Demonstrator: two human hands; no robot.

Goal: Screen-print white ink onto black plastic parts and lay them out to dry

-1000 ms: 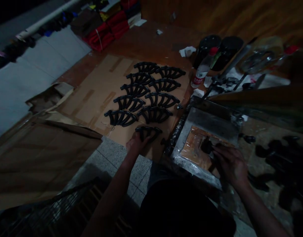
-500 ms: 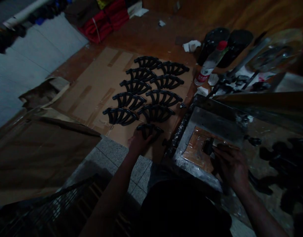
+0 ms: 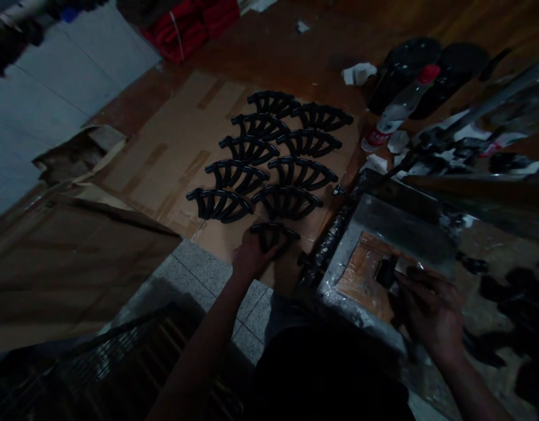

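The left hand (image 3: 250,257) grips the left end of a black fan-shaped ribbed piece (image 3: 274,227) just below frame centre, below nine similar pieces (image 3: 287,192) on flattened cardboard (image 3: 177,128). At lower right, the right hand's (image 3: 438,310) fingers pinch a dark block-like object (image 3: 387,273) at a wooden panel (image 3: 354,272).

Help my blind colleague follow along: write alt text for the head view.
A human left grip holds a black ribbed piece beside rows of similar pieces on cardboard; the right grip is at a small dark object over a brown panel.
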